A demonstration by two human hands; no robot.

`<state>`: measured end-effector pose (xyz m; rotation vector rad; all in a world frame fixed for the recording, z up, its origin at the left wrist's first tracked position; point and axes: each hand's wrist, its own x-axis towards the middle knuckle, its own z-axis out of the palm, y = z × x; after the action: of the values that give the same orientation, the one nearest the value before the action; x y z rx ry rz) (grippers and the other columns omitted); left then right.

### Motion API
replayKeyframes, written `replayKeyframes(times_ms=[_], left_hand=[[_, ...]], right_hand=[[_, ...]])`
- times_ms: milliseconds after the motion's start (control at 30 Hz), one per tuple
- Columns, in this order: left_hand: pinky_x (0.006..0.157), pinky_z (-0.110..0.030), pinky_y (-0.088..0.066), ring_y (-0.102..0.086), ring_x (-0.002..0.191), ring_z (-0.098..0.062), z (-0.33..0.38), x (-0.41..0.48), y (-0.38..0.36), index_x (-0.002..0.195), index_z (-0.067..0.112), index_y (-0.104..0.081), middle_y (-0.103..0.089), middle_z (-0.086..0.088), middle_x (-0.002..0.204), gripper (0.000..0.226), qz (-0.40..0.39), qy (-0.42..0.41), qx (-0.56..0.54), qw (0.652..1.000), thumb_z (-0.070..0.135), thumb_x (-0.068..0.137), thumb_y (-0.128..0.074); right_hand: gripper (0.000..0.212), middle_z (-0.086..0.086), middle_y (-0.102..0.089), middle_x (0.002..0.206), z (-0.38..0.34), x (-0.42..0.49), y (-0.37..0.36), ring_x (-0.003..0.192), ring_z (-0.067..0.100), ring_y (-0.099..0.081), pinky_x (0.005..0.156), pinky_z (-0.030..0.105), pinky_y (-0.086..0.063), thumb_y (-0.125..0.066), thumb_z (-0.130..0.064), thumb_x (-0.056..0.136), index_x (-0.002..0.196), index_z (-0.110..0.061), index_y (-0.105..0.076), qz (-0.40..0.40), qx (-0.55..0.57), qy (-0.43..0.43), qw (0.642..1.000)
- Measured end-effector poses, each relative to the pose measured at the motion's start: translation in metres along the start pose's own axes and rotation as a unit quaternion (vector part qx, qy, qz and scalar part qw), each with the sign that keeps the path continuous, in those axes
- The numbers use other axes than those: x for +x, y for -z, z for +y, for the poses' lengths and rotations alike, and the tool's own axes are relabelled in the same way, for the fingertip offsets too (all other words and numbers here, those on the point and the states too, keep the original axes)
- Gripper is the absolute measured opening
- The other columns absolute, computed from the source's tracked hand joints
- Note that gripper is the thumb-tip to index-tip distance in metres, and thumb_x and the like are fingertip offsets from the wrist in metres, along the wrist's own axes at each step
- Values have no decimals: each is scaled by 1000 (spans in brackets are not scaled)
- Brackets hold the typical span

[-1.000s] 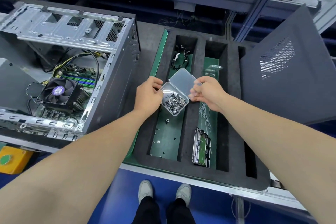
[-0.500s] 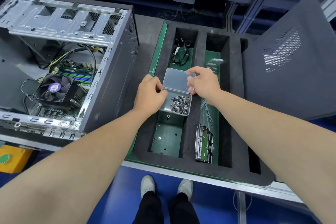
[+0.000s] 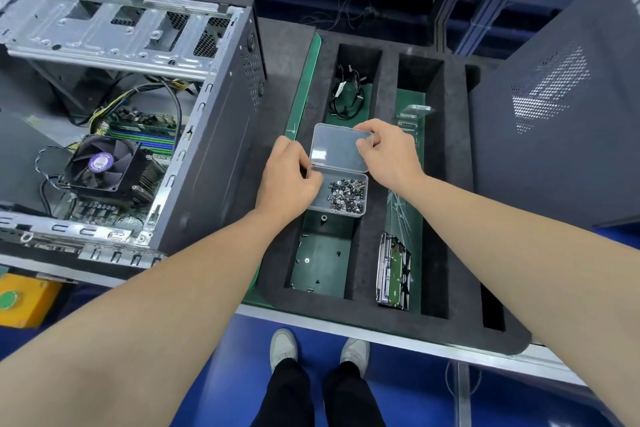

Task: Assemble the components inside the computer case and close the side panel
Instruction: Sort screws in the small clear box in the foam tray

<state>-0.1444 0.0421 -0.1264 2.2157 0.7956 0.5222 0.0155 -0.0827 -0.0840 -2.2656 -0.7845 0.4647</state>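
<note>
Factory counter (image 3: 287, 55), black foam tray (image 3: 384, 87) beside the open computer case (image 3: 214, 149); side panel (image 3: 554, 114) leans at right, not fitted. Left hand (image 3: 287, 180) grips the clear screw box (image 3: 346, 208) over the tray's left slot, right hand (image 3: 388, 156) pinches its lid (image 3: 337, 149), swung open. Keep the box level so the screws (image 3: 346, 192) don't spill, and fold the lid fully back before picking. Hard drive (image 3: 394, 270) lies in the next slot.

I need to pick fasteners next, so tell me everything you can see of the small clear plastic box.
The small clear rectangular plastic box has rounded corners and stands open, its hinged lid tilted back away from the person. The base holds a heap of small dark and silvery metal screws. It is over the left compartment of the black foam tray. The left hand holds the base's left edge; the right hand pinches the lid's right side.
</note>
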Motion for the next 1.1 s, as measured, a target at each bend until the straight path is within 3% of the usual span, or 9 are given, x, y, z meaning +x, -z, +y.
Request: replayKeyframes(times_ms=[100,200,267,367,467,633,800,1100], left_hand=[[62,-24,-42,-52,79,-7,0,1,0,73,21,-46,-43,10,92,17,3,7,4,1000,18,77,-63],[63,-19,-40,-52,80,-6,-1,1,-2,72,18,-48,-43,10,90,16,7,4,5,1000,17,77,-63],[62,-15,-35,-52,79,-4,-2,1,-3,72,18,-49,-43,11,89,16,9,-1,5,1000,16,77,-64],[63,-12,-36,-51,78,-3,-3,1,-2,71,18,-48,-43,11,87,19,12,-9,3,1000,14,76,-66],[63,-12,-36,-51,77,-2,-2,1,-1,70,18,-48,-44,10,86,20,15,-10,2,1000,13,75,-67],[62,-13,-35,-51,77,-5,-2,1,-2,71,15,-49,-46,7,86,22,15,-14,5,1000,13,77,-69],[61,-14,-35,-50,75,-3,-2,1,-2,71,16,-49,-46,6,86,21,16,-14,5,1000,12,77,-68],[62,-14,-36,-50,76,-5,-2,1,-1,71,18,-47,-46,7,86,20,6,-10,-3,1000,13,76,-66]], right_hand=[[37,0,-55,125,3,-5,2,118,22,-56,104,36,-46,-69,-16,94,130,-24,-66,9,-21,83,996],[19,-2,-53,129,6,-10,4,128,21,-49,111,42,-40,-77,-12,85,100,-21,-70,-8,-17,193,981],[11,0,-53,142,6,-14,4,141,24,-41,118,48,-27,-80,-14,82,85,-22,-74,-29,-54,235,970],[10,1,-34,167,6,-16,4,160,26,-15,122,46,-6,-82,-23,81,81,-32,-79,-71,-135,287,946],[14,-3,-11,176,6,-17,4,162,25,4,122,45,4,-85,-29,79,85,-40,-80,-129,-180,294,930],[14,-3,-14,175,3,-16,4,160,30,-3,123,50,-5,-87,-32,82,89,-42,-81,-119,-175,280,936],[20,-2,-22,172,0,-14,4,157,28,-14,120,47,-11,-85,-21,82,89,-38,-81,-112,-170,284,937],[5,-1,-24,172,4,-17,-4,157,25,-14,119,41,-6,-83,-33,86,82,-32,-80,-101,-184,293,933]])
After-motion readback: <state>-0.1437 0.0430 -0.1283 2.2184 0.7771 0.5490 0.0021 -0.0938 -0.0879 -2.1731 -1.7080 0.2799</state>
